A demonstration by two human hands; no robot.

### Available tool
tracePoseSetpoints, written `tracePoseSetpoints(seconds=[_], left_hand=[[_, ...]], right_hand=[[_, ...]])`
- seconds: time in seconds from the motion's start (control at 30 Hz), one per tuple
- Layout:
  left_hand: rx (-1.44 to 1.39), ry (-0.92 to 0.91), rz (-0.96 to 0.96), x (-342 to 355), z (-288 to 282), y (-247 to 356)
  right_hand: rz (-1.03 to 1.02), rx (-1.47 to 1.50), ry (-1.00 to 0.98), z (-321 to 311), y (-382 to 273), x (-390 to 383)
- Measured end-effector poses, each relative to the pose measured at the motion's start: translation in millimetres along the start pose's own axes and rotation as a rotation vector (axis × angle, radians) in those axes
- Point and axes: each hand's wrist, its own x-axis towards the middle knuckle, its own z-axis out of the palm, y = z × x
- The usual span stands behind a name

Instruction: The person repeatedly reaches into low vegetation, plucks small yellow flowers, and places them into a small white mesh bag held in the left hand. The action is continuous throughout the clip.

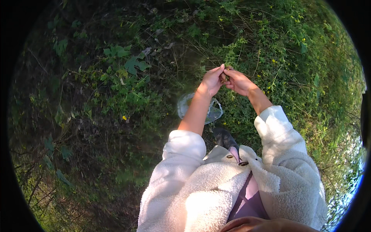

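Observation:
My left hand point(212, 80) and my right hand point(237, 82) meet in front of me, fingertips close together and curled round small brownish-yellow bits point(227, 76) of plant, too small to make out clearly. Just below them, partly behind my left forearm, a clear plastic bag point(214, 111) lies on the plants. Low green growth with small yellow flowers surrounds both hands.
Dense weeds point(270, 54) and broad leaves point(131, 65) cover the ground, with darker, shaded undergrowth on the left. A dark shoe or leg point(222, 137) shows beyond my white fleece coat point(177, 185). Sunlit brush runs along the right rim.

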Motion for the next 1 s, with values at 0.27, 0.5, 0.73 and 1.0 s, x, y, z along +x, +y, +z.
tracePoseSetpoints(seconds=[0.27, 0.5, 0.73, 1.0], left_hand=[[0.034, -0.018, 0.073, -6.6, 20.6, -4.7], [0.062, 0.207, 0.141, -3.3, 31.2, -8.5], [0.477, 0.39, 0.279, -3.6, 39.9, -11.2], [0.894, 0.416, 0.472, 10.2, 42.5, -21.7]], right_hand=[[-0.195, 0.249, 0.06, -2.8, 23.0, -7.2], [-0.148, 0.512, -0.014, -5.8, 25.0, 1.4], [-0.108, 0.269, 0.053, -11.8, 20.7, -4.4], [-0.263, 0.666, 0.086, -14.0, 28.7, 9.0]])
